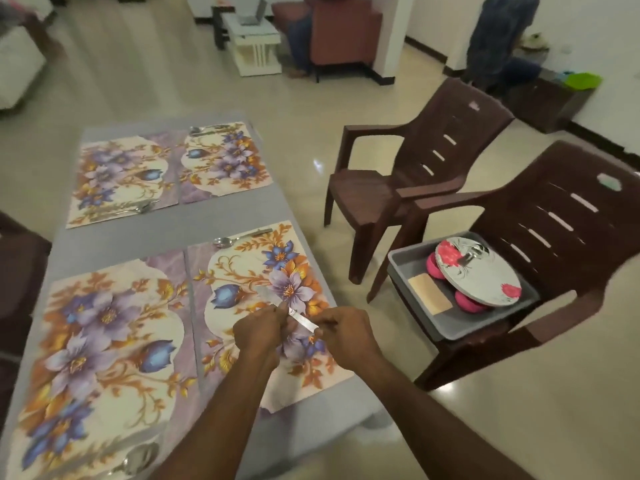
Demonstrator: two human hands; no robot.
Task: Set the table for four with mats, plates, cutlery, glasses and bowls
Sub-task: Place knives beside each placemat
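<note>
Steel knife (298, 315) pinched at both ends: your left hand (260, 331) fingers on blade, right hand (346, 332) fingers on handle, above lower-right mat (242, 271).

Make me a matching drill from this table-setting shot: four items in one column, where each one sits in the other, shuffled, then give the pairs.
Items:
1. knife
2. plate
3. pink bowls
4. spoon

Places:
A. under the plate, in the tub
B. far edge of the near-right mat
C. held in both hands
D. atop the bowls in the grey tub

Pairs: 1-C, 2-D, 3-A, 4-B
</note>
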